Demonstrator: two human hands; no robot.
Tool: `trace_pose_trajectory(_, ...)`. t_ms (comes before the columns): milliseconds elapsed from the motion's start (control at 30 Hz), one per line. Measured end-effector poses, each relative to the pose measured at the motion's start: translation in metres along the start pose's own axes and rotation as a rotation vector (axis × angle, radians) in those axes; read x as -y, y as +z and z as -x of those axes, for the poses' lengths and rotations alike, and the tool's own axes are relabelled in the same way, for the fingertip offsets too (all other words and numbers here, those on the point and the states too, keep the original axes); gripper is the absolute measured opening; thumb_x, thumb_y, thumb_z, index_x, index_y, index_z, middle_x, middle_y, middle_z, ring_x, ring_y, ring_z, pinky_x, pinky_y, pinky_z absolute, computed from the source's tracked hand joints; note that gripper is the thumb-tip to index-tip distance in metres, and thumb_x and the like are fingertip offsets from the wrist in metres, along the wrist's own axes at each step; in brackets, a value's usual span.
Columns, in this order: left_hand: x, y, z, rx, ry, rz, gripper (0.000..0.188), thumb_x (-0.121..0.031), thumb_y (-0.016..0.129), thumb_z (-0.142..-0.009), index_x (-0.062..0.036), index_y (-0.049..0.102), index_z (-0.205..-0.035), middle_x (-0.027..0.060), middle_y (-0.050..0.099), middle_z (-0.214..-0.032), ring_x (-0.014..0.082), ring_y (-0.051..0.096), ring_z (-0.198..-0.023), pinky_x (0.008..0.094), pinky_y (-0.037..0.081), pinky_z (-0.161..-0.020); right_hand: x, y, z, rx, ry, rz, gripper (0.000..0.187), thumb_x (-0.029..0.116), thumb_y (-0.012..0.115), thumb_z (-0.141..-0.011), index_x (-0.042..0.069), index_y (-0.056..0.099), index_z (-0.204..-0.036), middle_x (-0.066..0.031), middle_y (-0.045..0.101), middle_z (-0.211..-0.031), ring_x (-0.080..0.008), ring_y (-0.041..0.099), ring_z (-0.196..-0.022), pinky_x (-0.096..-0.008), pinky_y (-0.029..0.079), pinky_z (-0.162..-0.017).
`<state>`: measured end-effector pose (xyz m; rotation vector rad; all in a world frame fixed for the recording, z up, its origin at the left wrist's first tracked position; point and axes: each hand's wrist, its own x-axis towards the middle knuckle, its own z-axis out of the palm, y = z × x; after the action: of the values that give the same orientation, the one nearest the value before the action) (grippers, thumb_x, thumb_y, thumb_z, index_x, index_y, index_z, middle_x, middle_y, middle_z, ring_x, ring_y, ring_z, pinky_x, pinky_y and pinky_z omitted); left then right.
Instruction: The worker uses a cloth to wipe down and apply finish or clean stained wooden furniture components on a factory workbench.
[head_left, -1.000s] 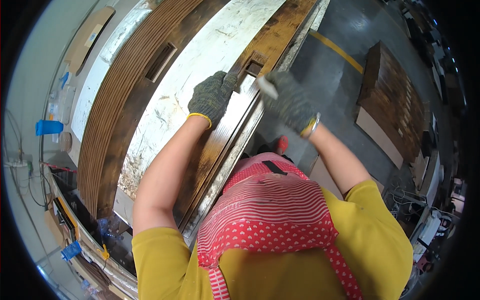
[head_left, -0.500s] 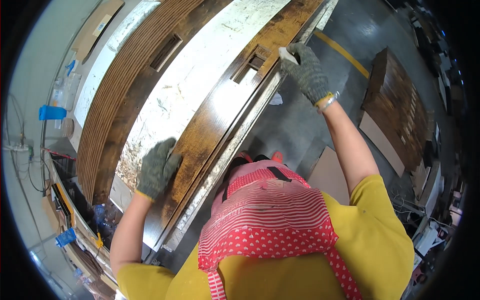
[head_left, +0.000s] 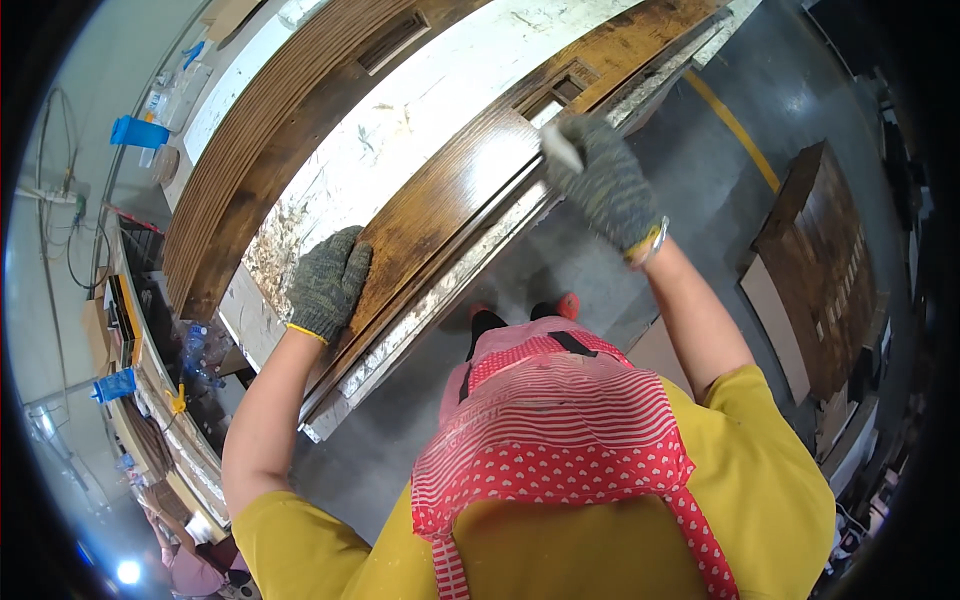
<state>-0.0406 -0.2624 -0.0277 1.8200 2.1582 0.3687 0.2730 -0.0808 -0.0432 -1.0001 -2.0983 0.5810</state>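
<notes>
Board (head_left: 425, 225) judged stiff, probably heavy; grip both edges. Left hand (head_left: 328, 284), loosely open, rests on it; right hand (head_left: 602, 185) curls around white pad (head_left: 561, 148) at its right edge.

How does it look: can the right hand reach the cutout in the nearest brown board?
Probably yes: the right hand is close beside the cutout, and nothing visible blocks the way.

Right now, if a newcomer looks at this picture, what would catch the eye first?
Probably the red-and-white patterned apron at the bottom centre. Next, the glossy brown board slanting above it, with the gloved left hand at its lower left part and the gloved right hand, holding a white piece, near its rectangular cutout.
</notes>
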Motion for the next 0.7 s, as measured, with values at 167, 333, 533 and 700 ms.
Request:
trace_pose_trajectory(167,0.003,0.002,0.000,0.017,0.008,0.046,0.042,-0.036,0.050,-0.097,-0.0008,0.064,-0.115,0.0224,0.066,-0.110,0.0382,0.063,-0.103,0.0431,0.049,-0.092,0.016,0.017,0.014,0.019,-0.021,0.069,0.029,0.014,0.065,-0.082,0.006,0.057,-0.109,-0.0161,0.058,-0.099,-0.0339,0.058,-0.090,-0.0412,0.051,-0.079)
trace_pose_trajectory(333,0.005,-0.001,-0.001,0.082,0.004,0.115,0.046,-0.040,0.047,-0.098,0.0002,0.064,-0.116,0.0231,0.065,-0.113,0.0385,0.062,-0.105,0.0430,0.047,-0.095,0.102,0.054,0.072,0.154,-0.129,-0.042,0.028,0.014,0.063,-0.083,0.004,0.055,-0.108,-0.0142,0.055,-0.095,-0.0272,0.057,-0.088,-0.0393,0.052,-0.077)
trace_pose_trajectory(533,0.006,-0.006,-0.002,0.111,-0.008,0.204,0.048,-0.041,0.047,-0.099,0.0000,0.063,-0.118,0.0237,0.064,-0.115,0.0390,0.061,-0.107,0.0426,0.047,-0.094,0.084,0.012,0.021,-0.106,0.354,-0.253,0.028,0.018,0.071,-0.082,0.006,0.061,-0.104,-0.0114,0.061,-0.086,-0.0257,0.061,-0.083,-0.0361,0.052,-0.074)
trace_pose_trajectory(700,0.014,0.003,-0.004,0.105,0.032,0.186,0.051,-0.042,0.048,-0.099,0.0013,0.062,-0.120,0.0240,0.064,-0.118,0.0387,0.060,-0.109,0.0412,0.046,-0.097,0.037,0.033,0.019,-0.085,0.243,0.164,0.035,0.021,0.070,-0.082,0.003,0.057,-0.109,-0.0150,0.060,-0.091,-0.0317,0.060,-0.085,-0.0385,0.050,-0.077)
